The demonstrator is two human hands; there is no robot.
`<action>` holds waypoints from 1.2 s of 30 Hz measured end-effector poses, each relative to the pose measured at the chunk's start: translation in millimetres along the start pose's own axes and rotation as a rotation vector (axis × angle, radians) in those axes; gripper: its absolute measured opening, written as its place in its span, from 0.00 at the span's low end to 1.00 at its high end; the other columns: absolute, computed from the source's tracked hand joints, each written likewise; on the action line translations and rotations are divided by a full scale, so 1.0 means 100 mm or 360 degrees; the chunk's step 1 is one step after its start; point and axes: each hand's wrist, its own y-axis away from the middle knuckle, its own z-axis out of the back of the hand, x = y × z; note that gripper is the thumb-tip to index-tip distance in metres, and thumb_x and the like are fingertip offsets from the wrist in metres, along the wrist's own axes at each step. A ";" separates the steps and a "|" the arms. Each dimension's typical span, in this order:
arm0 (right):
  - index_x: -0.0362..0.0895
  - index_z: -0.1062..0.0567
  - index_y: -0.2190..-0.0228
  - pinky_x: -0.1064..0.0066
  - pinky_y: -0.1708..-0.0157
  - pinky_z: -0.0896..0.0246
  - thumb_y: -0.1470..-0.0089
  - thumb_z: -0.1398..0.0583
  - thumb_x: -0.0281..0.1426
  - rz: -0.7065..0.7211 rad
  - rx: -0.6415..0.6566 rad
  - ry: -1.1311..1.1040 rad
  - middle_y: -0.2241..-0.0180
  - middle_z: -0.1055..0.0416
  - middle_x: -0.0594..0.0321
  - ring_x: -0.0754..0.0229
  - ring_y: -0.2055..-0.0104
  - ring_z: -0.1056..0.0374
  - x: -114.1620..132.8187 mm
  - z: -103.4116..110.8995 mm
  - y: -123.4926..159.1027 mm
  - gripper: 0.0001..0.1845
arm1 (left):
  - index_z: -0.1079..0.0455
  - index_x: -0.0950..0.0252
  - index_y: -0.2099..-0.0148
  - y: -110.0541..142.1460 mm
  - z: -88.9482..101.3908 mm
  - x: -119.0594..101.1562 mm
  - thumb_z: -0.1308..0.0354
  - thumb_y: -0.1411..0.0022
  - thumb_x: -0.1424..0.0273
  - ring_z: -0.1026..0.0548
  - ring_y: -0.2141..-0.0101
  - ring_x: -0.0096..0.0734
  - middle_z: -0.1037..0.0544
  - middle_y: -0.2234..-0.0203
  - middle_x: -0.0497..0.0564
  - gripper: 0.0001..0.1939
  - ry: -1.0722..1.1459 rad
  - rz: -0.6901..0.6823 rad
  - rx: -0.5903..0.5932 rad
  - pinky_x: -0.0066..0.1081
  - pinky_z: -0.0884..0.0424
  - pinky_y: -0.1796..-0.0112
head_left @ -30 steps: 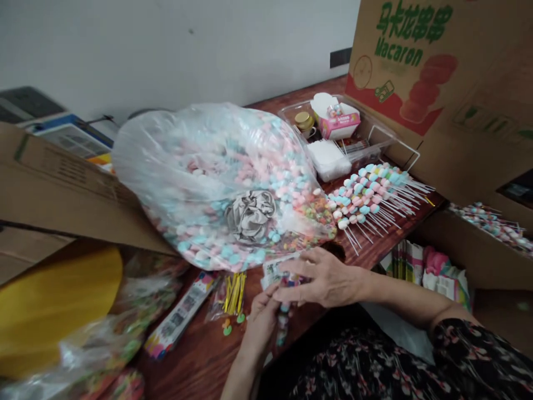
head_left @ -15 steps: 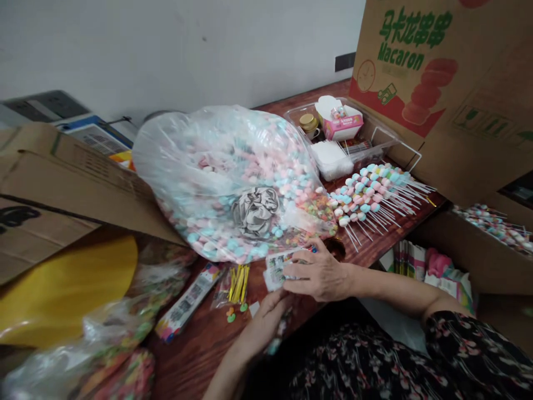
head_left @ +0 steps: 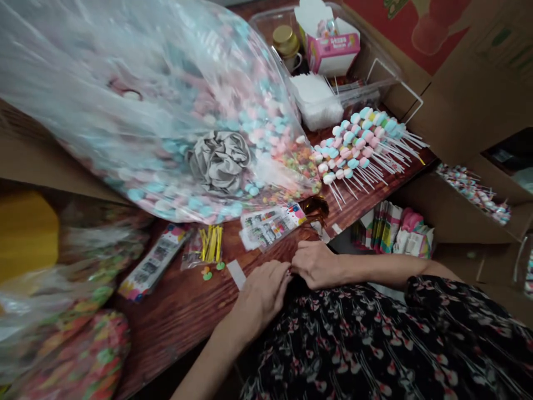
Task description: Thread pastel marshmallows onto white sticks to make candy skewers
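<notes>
Printed card packet now down on the tabletop, out of both hands, near the fingers but not touching them, toward the middle of the tabletop. Long axis roughly across the tabletop, rising slightly to the right, its right end pointing toward an amber glossy scrap. Left hand and right hand close together at the near edge, above dark floral clothing. Fingers curled, tips of the two hands meeting, with no telling whether anything small sits between them. Just beside the left hand, a white paper strip flat on the wood. Farther left, a packet of gold twist ties and a printed label box. Beyond the card packet, a big clear bag of pastel marshmallows slumped over the tabletop, and marshmallow skewers fanned out near the far right edge.
</notes>
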 end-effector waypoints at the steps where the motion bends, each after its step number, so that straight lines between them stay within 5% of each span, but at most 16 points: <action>1: 0.40 0.29 0.76 0.69 0.67 0.46 0.41 0.46 0.30 -0.0153 -0.0020 -0.0174 0.76 0.31 0.60 0.62 0.71 0.40 0.03 -0.04 0.01 0.14 | 0.28 0.63 0.55 0.02 0.00 0.01 0.49 0.34 0.69 0.27 0.64 0.37 0.23 0.64 0.56 0.10 -0.0273 -0.0166 -0.0161 0.35 0.32 0.62; 4: 0.40 0.28 0.76 0.74 0.70 0.45 0.38 0.47 0.29 -0.0504 -0.0024 -0.0672 0.77 0.31 0.65 0.66 0.73 0.38 0.07 -0.06 0.01 0.16 | 0.29 0.62 0.50 0.07 -0.02 0.04 0.47 0.37 0.75 0.26 0.63 0.38 0.22 0.61 0.57 0.14 -0.0756 -0.0462 -0.0410 0.35 0.31 0.62; 7: 0.40 0.25 0.71 0.73 0.65 0.43 0.38 0.46 0.30 -0.0476 -0.0132 -0.0624 0.74 0.28 0.64 0.65 0.69 0.36 0.00 0.06 0.08 0.14 | 0.27 0.62 0.53 0.08 -0.04 0.09 0.46 0.38 0.75 0.24 0.65 0.36 0.21 0.64 0.56 0.12 -0.0762 -0.0394 -0.0507 0.34 0.31 0.63; 11: 0.42 0.22 0.65 0.63 0.56 0.48 0.38 0.44 0.36 -0.0486 -0.0337 0.0153 0.64 0.27 0.56 0.56 0.57 0.40 -0.26 0.31 0.23 0.13 | 0.25 0.63 0.59 0.02 -0.05 0.12 0.46 0.36 0.72 0.24 0.66 0.31 0.20 0.66 0.53 0.08 -0.0171 -0.0047 -0.0642 0.30 0.29 0.63; 15: 0.42 0.23 0.65 0.59 0.58 0.54 0.40 0.43 0.37 -0.0609 -0.0131 0.0668 0.62 0.29 0.54 0.51 0.54 0.44 -0.38 0.35 0.25 0.13 | 0.23 0.64 0.64 -0.11 -0.07 0.09 0.40 0.40 0.66 0.25 0.69 0.30 0.21 0.70 0.49 0.08 0.0569 0.0325 -0.0811 0.28 0.29 0.64; 22: 0.40 0.27 0.69 0.60 0.61 0.57 0.43 0.46 0.26 -0.0708 -0.0111 0.0830 0.63 0.30 0.52 0.51 0.56 0.45 -0.39 0.16 0.17 0.07 | 0.23 0.66 0.61 -0.18 -0.07 0.05 0.31 0.52 0.60 0.30 0.79 0.22 0.25 0.78 0.46 0.18 0.1475 0.0923 -0.0886 0.24 0.33 0.76; 27: 0.40 0.29 0.68 0.61 0.61 0.55 0.41 0.49 0.26 -0.0809 -0.0297 0.0886 0.67 0.29 0.52 0.52 0.60 0.42 -0.56 0.39 0.13 0.09 | 0.23 0.67 0.61 -0.19 -0.03 0.01 0.30 0.54 0.61 0.27 0.78 0.23 0.22 0.75 0.48 0.19 0.1570 0.0994 -0.0893 0.23 0.33 0.77; 32: 0.39 0.26 0.63 0.62 0.59 0.48 0.36 0.53 0.28 -0.0547 -0.0670 0.0653 0.65 0.27 0.51 0.52 0.60 0.39 -0.56 0.75 -0.01 0.16 | 0.24 0.68 0.64 -0.50 -0.07 -0.08 0.32 0.51 0.59 0.31 0.81 0.21 0.26 0.78 0.47 0.17 0.1598 0.0877 -0.0728 0.22 0.37 0.80; 36: 0.39 0.26 0.54 0.61 0.58 0.45 0.38 0.52 0.27 -0.0140 -0.0704 0.0417 0.65 0.26 0.54 0.53 0.61 0.38 -0.31 0.64 -0.16 0.17 | 0.24 0.67 0.66 -0.77 -0.07 -0.15 0.33 0.51 0.59 0.34 0.80 0.20 0.28 0.79 0.46 0.16 0.1686 0.0663 -0.0760 0.22 0.38 0.79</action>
